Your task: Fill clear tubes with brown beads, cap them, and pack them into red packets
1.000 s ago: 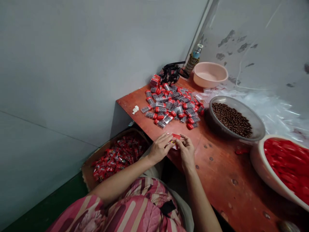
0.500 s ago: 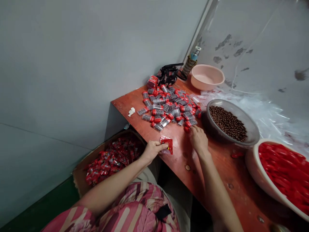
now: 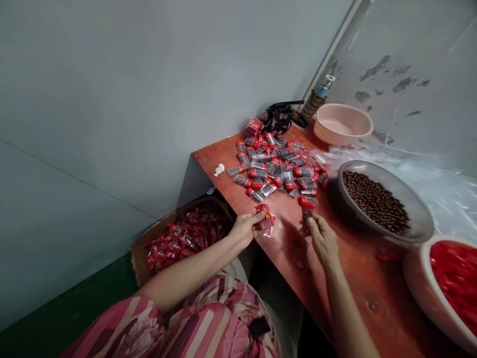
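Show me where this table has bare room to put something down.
Bare wood shows on the tabletop between the right hand and the basin of red pieces, and at the left corner beside the white scrap. It is crowded around the pile of red-capped tubes and the bowl of brown balls.

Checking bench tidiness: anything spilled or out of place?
Two strays: a red piece lies alone on the wooden table, just off the grey bowl, apart from the pile; a crumpled white scrap sits alone near the table's far edge.
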`<state>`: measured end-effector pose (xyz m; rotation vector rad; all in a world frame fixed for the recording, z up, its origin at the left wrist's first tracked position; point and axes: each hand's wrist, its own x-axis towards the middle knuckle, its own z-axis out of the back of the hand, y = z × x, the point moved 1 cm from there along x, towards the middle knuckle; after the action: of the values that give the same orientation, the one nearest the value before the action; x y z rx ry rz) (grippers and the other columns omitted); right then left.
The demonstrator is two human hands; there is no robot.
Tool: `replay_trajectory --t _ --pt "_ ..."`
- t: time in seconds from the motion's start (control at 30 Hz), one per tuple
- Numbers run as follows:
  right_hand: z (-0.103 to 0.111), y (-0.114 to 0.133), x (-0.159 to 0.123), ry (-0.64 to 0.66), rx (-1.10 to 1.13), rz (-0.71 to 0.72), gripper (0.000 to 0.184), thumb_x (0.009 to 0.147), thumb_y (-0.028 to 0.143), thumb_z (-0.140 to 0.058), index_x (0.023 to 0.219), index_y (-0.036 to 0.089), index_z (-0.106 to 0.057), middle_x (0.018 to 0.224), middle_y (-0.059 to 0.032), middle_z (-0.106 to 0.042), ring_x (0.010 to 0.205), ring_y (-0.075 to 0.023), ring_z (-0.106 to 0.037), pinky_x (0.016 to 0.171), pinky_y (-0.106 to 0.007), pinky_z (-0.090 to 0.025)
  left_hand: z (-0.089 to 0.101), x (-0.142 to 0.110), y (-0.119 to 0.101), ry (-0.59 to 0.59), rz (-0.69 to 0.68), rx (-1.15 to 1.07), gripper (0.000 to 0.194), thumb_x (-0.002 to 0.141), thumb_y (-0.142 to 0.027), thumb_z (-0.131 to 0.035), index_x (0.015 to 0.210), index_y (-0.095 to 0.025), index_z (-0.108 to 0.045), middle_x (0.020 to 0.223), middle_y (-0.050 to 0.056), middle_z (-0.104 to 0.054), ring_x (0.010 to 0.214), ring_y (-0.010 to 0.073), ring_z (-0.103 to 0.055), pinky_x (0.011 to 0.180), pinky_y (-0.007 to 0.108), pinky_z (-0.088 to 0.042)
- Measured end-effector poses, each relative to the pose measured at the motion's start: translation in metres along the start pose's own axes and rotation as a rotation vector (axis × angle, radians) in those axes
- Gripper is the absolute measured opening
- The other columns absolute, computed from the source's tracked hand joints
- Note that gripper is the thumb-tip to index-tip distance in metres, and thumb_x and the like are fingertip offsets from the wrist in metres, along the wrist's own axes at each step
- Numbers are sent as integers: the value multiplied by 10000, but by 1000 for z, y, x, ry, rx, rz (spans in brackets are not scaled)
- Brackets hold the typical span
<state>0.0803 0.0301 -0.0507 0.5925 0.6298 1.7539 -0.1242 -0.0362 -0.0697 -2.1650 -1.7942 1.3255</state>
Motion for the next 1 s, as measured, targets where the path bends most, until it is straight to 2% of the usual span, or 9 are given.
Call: replay_trajectory --t 0.07,0.1,0.17,0.23,0.33,0.47,0.7,0.83,1.0 --pt "-12 19 -39 29 318 -129 307 858 432 -383 903 165 -530 679 -33 -633 507 -140 -581 488 -249 -476 -2 1 0 -6 8 -38 208 676 -240 -697 730 -51 -631 692 107 -669 574 156 -639 525 249 -538" --pt "-19 28 -56 39 407 -169 304 846 441 -409 919 170 -527 661 -21 -625 486 -136 -571 463 -243 -468 -4 2 1 -3 9 -51 200 689 -238 -685 731 -50 -627 698 109 -670 580 161 -643 528 252 -540" --pt "-32 42 -82 38 462 -194 297 834 441 -438 942 180 -528 609 5 -601 458 -129 -557 432 -230 -456 -8 1 3 4 8 -74 177 706 -227 -669 719 -57 -620 700 104 -670 585 162 -644 535 256 -543" --pt "-42 48 -94 13 409 -182 294 828 434 -455 954 184 -544 559 22 -584 437 -126 -551 433 -226 -454 -13 0 5 11 9 -92 150 711 -210 -664 707 -67 -615 691 90 -668 586 150 -640 543 248 -543" --pt "-50 47 -96 -35 317 -148 293 828 425 -456 957 186 -567 538 23 -590 429 -127 -557 454 -231 -460 -18 -2 9 28 -3 -99 144 698 -202 -676 693 -74 -610 666 73 -660 586 140 -631 550 246 -541" --pt "-53 40 -92 -55 301 -135 288 830 419 -456 956 189 -573 550 13 -599 450 -136 -566 459 -238 -460 -20 -7 13 64 -35 -61 191 664 -234 -707 693 -72 -609 673 74 -659 586 144 -625 575 270 -538" --pt "-54 44 -91 12 590 -219 289 803 451 -489 905 190 -558 596 13 -616 423 -117 -540 420 -234 -448 -26 -14 14 170 -41 49 278 607 -292 -745 703 -62 -624 649 73 -653 573 130 -607 596 255 -499" --pt "-57 41 -91 -98 496 -183 257 807 415 -497 911 189 -559 574 16 -594 455 -131 -557 463 -248 -464 -25 -12 17 244 -55 133 311 587 -319 -751 721 -63 -633 686 79 -659 583 129 -606 577 246 -476" --pt "-60 36 -91 -142 408 -164 256 797 404 -518 923 187 -567 610 0 -606 489 -138 -572 484 -253 -469 -21 -11 20 237 -49 240 296 561 -303 -763 685 -66 -638 597 36 -623 511 96 -567 548 227 -449"
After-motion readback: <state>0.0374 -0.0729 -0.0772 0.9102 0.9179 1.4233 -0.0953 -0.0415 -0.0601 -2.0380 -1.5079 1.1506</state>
